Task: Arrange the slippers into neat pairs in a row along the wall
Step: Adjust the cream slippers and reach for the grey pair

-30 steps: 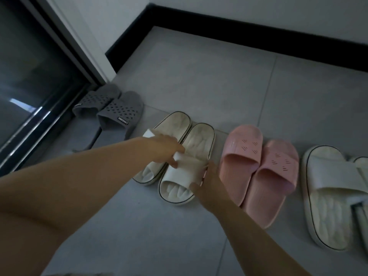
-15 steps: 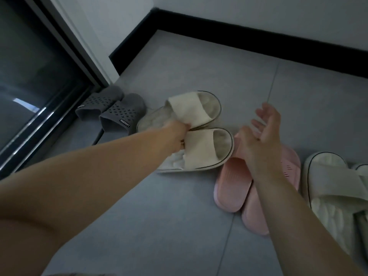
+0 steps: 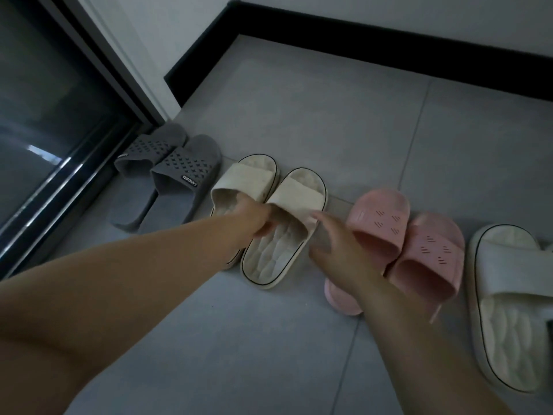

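Gripping the cream slippers [image 3: 287,193]
The left hand [image 3: 254,220] clamps their straps mid-row on the floor [image 3: 329,115]; the right hand [image 3: 338,250], fingers spread, hangs just beside them, over the pink pair [image 3: 419,244]. The grey pair [image 3: 176,166] lies toward the floor's left edge.

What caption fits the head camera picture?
Left hand grips the cream slippers; open right hand hovers over the pink slippers.

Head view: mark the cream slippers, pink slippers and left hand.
cream slippers [image 3: 299,190]: head view, strap of the one nearer the pink pair.
pink slippers [image 3: 380,226]: head view, strap of the one nearer the cream pair.
left hand [image 3: 254,218]: head view, middle of the hand.
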The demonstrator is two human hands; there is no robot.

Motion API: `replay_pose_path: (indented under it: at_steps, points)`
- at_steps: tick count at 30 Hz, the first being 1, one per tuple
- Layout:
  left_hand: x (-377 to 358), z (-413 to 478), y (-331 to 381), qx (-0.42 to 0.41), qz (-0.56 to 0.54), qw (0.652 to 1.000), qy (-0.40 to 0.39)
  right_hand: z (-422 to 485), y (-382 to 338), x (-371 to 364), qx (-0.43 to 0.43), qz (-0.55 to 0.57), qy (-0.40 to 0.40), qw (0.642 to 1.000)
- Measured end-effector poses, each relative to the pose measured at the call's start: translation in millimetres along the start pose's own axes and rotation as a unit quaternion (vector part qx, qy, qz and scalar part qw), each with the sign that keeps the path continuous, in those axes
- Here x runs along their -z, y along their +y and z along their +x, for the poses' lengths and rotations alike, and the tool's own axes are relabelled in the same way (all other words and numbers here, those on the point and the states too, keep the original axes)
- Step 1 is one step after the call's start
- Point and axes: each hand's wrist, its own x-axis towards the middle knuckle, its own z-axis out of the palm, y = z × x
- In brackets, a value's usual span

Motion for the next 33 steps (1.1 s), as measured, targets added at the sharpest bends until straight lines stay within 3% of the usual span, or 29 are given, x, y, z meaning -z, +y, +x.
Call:
replay_pose_path:
  at_steps: [1,3,6,10,12,21,29,33]
  points:
    - [8,2,-3,-0.05,0.128,0.99,0.026,0,3,-5,-0.003,-0.013,-0.017,1.0]
    - [30,1,-5,-0.157,0.311,0.933,0.086,-1,6,-13,-0.033,-0.007,-0.03,0.999]
    - [58,12,-3,-0.275,0.376,0.87,0.164,-3,9,-22,-0.064,0.017,-0.044,0.997]
    - [70,39,-7,-0.183,0.457,0.866,0.091,-5,11,-32,-0.046,0.044,-0.062,0.996]
    - [68,44,-11,-0.181,0.467,0.862,0.077,-6,11,-33,-0.051,0.053,-0.061,0.995]
    - [62,43,-14,-0.268,0.495,0.814,0.141,-12,10,-19,-0.143,0.086,-0.037,0.985]
    - [74,44,-9,-0.222,0.53,0.809,0.123,-6,10,-12,-0.154,0.112,-0.038,0.981]
    - [102,35,0,-0.211,0.487,0.822,0.206,1,-6,-11,-0.136,0.078,0.011,0.988]
